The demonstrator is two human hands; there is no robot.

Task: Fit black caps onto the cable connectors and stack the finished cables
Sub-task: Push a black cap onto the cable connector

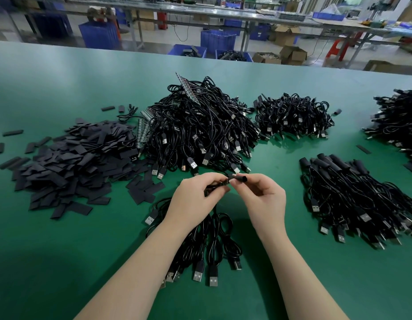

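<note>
Step in hand: pushing one black cap (240,179) onto a cable (217,188) end, done in the air just above the green worktop (62,250).

Left hand (195,199): fingers curled, pinching the cable end; several more cables hang from this grip, their loops and plugs trailing on the worktop below the wrists. Right hand (262,195): thumb and fingers pinching the cap, its near mouth meeting the cable end. How far on it sits, cannot tell; fingers hide the joint.

Judgement, for a good fit: keep cap and cable end in one line, push straight, steady the cable close behind the end so it does not buckle.

Loose caps pile (68,162): well left of the left hand. Uncapped cable heap (200,125): beyond both hands. Finished stack (352,192): right of the right hand, capped ends pointing away; lay this one the same way.
</note>
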